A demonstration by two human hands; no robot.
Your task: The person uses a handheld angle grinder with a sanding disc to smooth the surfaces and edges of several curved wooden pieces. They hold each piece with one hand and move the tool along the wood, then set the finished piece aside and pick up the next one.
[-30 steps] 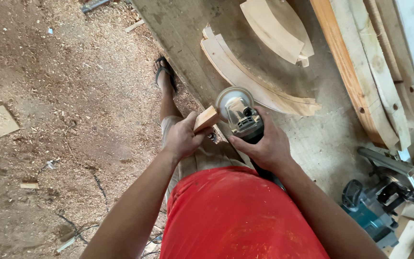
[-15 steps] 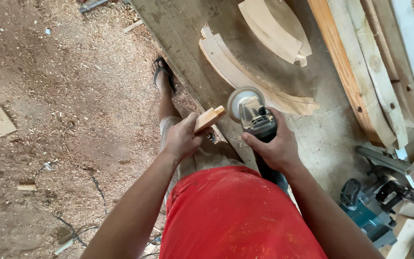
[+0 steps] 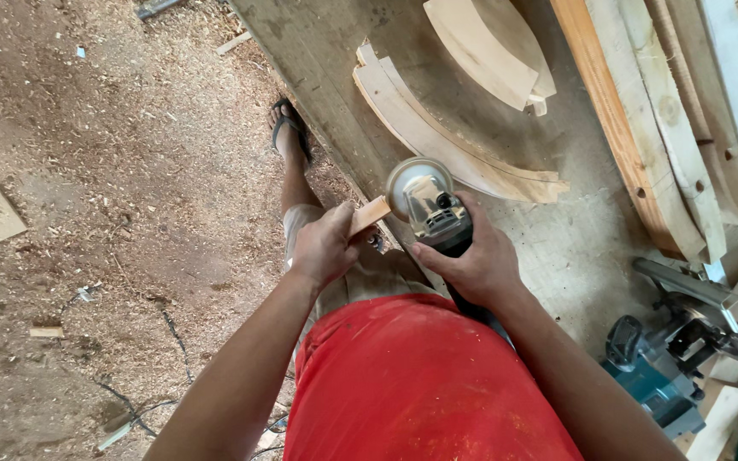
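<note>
The left hand [image 3: 325, 246] is closed in a fist-like pinch around a small wooden block [image 3: 371, 213], holding it in the air over the edge of the workbench [image 3: 318, 51]. Judged from the grip, the fingers wrap the lower end so the upper end stays exposed to the tool. The block's long axis runs from about 8 o'clock to 2 o'clock; its free end points toward 2 o'clock and meets the disc of the angle grinder [image 3: 424, 201]. The right hand [image 3: 471, 265] is clenched around the grinder body, fingers curled over the housing — a full wrap that probably steadies the tool against the block. The grinder's long axis runs from 5 o'clock to 11 o'clock, disc end toward 11 o'clock. At 12 o'clock of the disc lie curved wooden pieces [image 3: 446, 141] on the bench; straight planks [image 3: 642, 128] lie at 2 o'clock. A circular saw [image 3: 668, 367] rests at 4 o'clock of the right hand — well apart from both hands.
</note>
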